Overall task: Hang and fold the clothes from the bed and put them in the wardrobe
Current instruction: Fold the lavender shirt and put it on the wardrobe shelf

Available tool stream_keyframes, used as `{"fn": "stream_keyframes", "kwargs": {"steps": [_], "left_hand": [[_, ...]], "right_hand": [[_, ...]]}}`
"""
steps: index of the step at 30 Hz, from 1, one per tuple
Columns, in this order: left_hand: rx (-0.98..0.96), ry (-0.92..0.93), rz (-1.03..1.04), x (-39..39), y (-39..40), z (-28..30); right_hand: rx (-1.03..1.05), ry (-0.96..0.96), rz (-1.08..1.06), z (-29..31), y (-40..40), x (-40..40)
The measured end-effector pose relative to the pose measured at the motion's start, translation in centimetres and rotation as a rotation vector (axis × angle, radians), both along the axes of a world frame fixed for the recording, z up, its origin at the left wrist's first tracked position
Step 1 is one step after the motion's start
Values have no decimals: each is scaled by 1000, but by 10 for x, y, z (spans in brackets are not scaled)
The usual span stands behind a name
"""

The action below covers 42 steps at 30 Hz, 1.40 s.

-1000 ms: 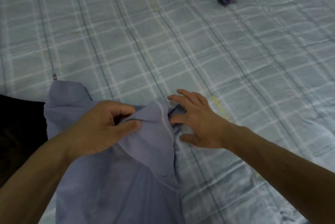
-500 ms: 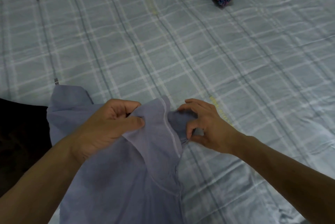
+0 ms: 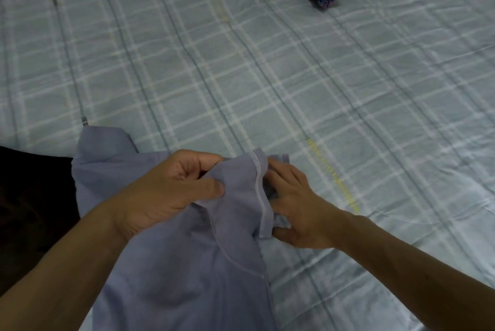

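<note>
Folding barely begun: our left hand (image 3: 166,191) pinches the lilac shirt (image 3: 187,277) lower centre, right hand (image 3: 297,213) spread, tucking its edge; wardrobe unseen.

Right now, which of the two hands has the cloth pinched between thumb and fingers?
The left hand: it pinches a fold of the lilac shirt near the white seam. The right hand has its fingers tucked under the shirt's edge instead.
</note>
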<state>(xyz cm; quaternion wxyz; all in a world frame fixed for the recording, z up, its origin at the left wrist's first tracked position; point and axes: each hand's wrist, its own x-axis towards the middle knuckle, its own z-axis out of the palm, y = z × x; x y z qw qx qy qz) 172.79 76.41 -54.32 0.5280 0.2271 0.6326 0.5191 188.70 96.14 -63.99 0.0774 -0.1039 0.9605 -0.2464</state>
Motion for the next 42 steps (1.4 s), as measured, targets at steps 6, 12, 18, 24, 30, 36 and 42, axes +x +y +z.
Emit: {"fn": "stream_keyframes", "kwargs": {"steps": [6,12,18,24,30,36,42], "left_hand": [[0,97,-27,-1,1,7],[3,175,-22,-2,-2,8],[59,203,-57,1,5,14],[135,212,-94,3,18,15],[65,393,-71,-3,44,2],[-292,1026,114,4,47,-32],[-357,1044,92,17,36,-51]], "right_hand": [[68,-94,6,6,23,17],[64,-56,-47,18,39,29],[-49,17,-361,21,31,16],[-464,-58,-500,40,15,5],[-1240,-290,-557,62,2,1],[-458,-206,-1046,39,26,1],[-313,-301,-991,28,19,-2]]}}
